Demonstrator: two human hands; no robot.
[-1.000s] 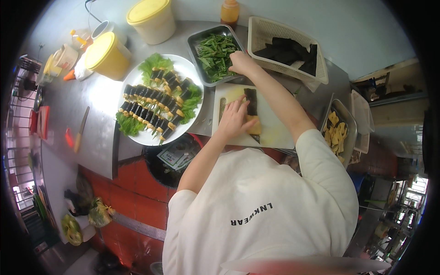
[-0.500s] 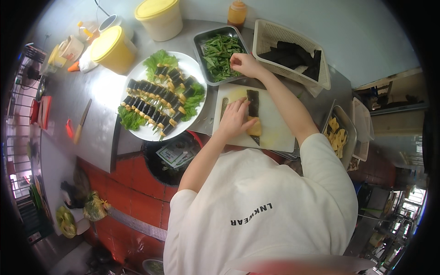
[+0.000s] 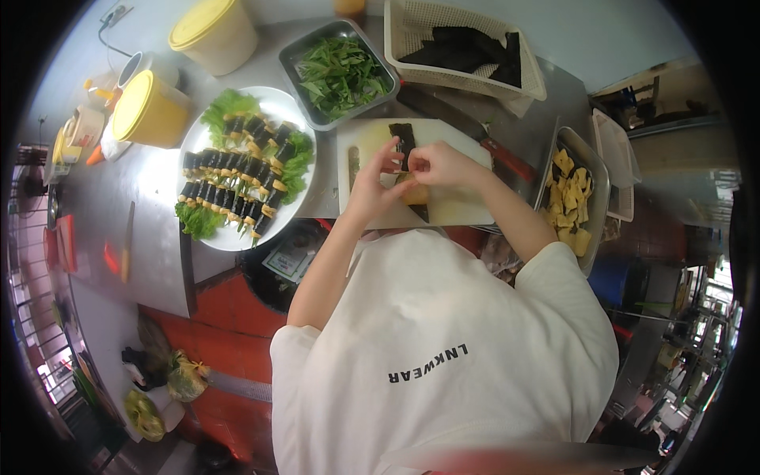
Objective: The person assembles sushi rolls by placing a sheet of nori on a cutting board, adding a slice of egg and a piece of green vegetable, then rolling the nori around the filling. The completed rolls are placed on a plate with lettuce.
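A dark seaweed strip (image 3: 402, 134) lies lengthwise on the white cutting board (image 3: 463, 210), with a flat yellow piece (image 3: 415, 195) on its near part. Over the strip, my left hand (image 3: 375, 180) spreads its thumb and fingers apart, the thumb close to the yellow piece. My right hand (image 3: 445, 166) is pinched just above the same spot; whatever its fingertips hold is too small to name. Left of the board, a white plate (image 3: 310, 170) carries rows of seaweed-wrapped rolls (image 3: 229, 165) on lettuce.
Beyond the board stand a metal tray of green leaves (image 3: 340, 75) and a cream basket of seaweed sheets (image 3: 467, 51). A red-handled knife (image 3: 507, 158) lies right of the board, near a tray of yellow pieces (image 3: 568, 198). Yellow-lidded tubs (image 3: 150, 111) stand far left.
My right hand has moved from the leaf tray down to the strip, closing in beside the left. My left hand has lifted from lying flat to fingers raised. The view has shifted.
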